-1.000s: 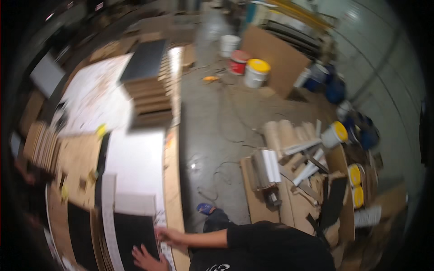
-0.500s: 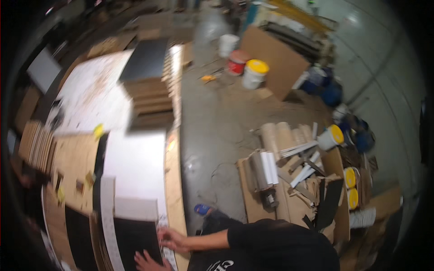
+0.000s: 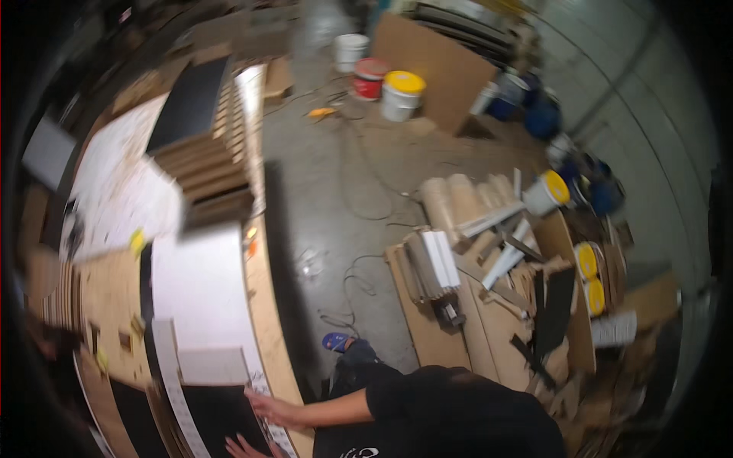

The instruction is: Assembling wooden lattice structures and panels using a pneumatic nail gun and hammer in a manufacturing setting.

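My right hand (image 3: pixel 269 408) lies flat, fingers spread, on the near edge of a black panel (image 3: pixel 217 416) on the long wooden workbench (image 3: pixel 269 336). It touches a pale strip along that edge. My left hand (image 3: pixel 243 447) rests on the same black panel at the picture's lower edge, fingers apart and partly cut off. Neither hand holds anything. A white board (image 3: pixel 200 294) lies just beyond the black panel, with a small grey piece (image 3: pixel 214 366) on its near end.
A stack of wooden panels with a black top (image 3: pixel 205 149) stands farther along the bench. Cut boards, rolls and offcuts (image 3: pixel 489 259) are piled on the concrete floor at right. Paint buckets (image 3: pixel 402 94) and cables (image 3: pixel 359 282) are on the floor.
The view has shifted slightly. Both hands stay flat on the black panel and sit a little lower in the picture.
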Demonstrator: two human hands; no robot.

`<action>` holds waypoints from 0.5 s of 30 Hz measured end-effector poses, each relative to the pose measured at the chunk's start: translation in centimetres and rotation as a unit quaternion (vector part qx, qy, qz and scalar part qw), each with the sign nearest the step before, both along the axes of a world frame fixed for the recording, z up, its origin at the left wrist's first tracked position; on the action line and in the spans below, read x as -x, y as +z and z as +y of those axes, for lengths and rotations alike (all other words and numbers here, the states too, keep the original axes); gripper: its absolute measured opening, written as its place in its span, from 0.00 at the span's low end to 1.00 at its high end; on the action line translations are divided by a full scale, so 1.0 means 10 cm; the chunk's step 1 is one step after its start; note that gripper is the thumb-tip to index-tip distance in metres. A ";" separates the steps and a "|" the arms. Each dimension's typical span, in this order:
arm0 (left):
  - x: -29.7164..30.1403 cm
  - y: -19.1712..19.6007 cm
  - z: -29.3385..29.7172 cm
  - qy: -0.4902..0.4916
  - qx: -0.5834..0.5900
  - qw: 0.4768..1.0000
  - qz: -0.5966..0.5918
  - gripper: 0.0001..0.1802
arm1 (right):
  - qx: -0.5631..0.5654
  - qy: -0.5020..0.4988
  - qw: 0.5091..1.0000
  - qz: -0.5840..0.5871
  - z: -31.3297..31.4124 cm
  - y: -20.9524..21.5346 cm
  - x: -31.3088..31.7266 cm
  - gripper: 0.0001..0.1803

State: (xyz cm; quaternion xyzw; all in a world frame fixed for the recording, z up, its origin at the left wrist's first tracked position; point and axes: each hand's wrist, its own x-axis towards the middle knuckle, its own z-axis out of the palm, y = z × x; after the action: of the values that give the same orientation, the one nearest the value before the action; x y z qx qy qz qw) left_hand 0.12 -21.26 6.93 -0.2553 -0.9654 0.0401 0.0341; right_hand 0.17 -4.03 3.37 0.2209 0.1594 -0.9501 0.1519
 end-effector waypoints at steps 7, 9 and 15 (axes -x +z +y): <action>0.02 -0.12 0.01 -0.035 -0.044 0.998 0.002 0.39 | -0.009 -0.017 1.000 -0.024 0.11 0.03 0.03 0.58; -0.06 -0.04 -0.05 -0.011 -0.015 0.999 0.028 0.40 | 0.036 0.017 0.998 -0.050 0.04 -0.06 0.08 0.48; 0.20 -0.07 0.13 -0.036 -0.008 0.998 -0.059 0.44 | 0.030 -0.202 0.958 0.202 0.00 -0.78 0.04 0.13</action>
State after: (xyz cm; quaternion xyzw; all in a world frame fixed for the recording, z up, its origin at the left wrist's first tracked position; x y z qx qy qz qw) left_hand -1.92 -19.97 6.21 -0.2920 -0.9561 0.0166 -0.0192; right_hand -0.23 -4.04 -4.41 0.0476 0.1103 -0.9901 -0.0723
